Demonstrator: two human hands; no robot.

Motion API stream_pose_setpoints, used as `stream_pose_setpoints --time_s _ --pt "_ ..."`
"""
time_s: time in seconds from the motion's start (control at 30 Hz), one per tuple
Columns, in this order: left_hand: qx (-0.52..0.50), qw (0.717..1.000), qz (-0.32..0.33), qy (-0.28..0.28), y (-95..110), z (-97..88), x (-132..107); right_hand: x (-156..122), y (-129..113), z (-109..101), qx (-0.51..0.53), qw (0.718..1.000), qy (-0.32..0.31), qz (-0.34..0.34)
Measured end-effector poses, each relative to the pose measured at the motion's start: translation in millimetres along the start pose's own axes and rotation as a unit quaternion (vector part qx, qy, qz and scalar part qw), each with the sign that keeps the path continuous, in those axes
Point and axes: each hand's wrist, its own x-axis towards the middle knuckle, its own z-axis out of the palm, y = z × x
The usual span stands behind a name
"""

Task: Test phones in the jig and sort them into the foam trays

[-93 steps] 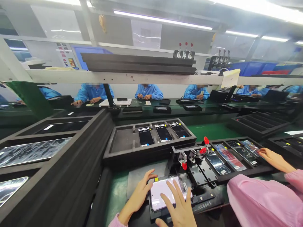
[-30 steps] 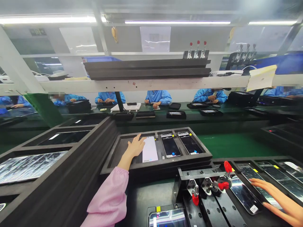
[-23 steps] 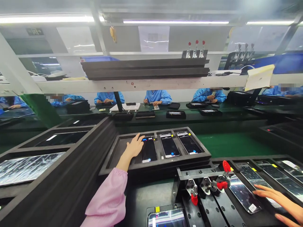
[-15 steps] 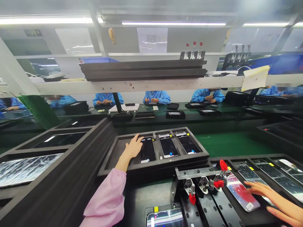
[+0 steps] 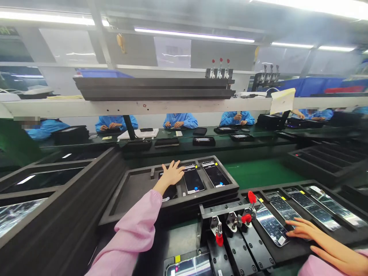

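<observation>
My left hand (image 5: 171, 174) reaches forward, fingers spread flat on a dark phone (image 5: 168, 190) in the second slot of a black foam tray (image 5: 135, 189). Two lit phones (image 5: 193, 179) (image 5: 215, 174) lie in the slots to its right. My right hand (image 5: 301, 229) rests open, fingers on the near end of a phone (image 5: 270, 225) in another black tray (image 5: 322, 237) at the right. A fixture with red-handled clamps (image 5: 244, 217) stands between the trays. A phone (image 5: 188, 266) sits in the fixture at the bottom edge.
Stacked black trays with screens (image 5: 43, 191) fill the left side. A green conveyor belt (image 5: 258, 172) runs behind the trays. Empty black trays (image 5: 322, 157) sit at the right. Several people in blue coats (image 5: 179, 119) work across the far bench under a white shelf (image 5: 161, 105).
My left hand left the fixture phone, reached to the far tray and now lies over its phone, whose white screen went dark. My right hand slid to the nearest phone in the right tray.
</observation>
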Motion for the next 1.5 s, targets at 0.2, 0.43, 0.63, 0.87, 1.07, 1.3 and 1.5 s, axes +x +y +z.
stream_pose_setpoints --time_s 0.2,0.43,0.63,0.87,1.07,1.3,1.5 --pt "0.016 0.999 0.021 0.020 -8 3.4 -4 -24 34 -9 0.081 0.993 0.034 0.082" --pt "0.021 0.999 0.018 0.019 -9 6.2 -3 -42 52 -7 0.112 0.988 0.019 0.107" --pt "0.016 1.000 0.003 0.012 -10 10.7 0 10 -3 -13 0.142 0.989 -0.018 0.045" --pt "-0.005 1.000 -0.012 0.019 1 -1.2 -3 69 -33 -20 0.082 0.982 -0.159 -0.062" --pt "-0.034 0.994 -0.037 0.098 18 -66.2 -63 58 -85 -20 0.118 0.986 0.094 0.074" --pt "-0.147 0.981 -0.097 0.079 29 -50.5 -243 107 -281 48 0.203 0.932 0.271 0.133" --pt "-0.322 0.945 -0.060 -0.010 47 57.3 -317 126 -281 47 0.217 0.925 0.266 0.162"
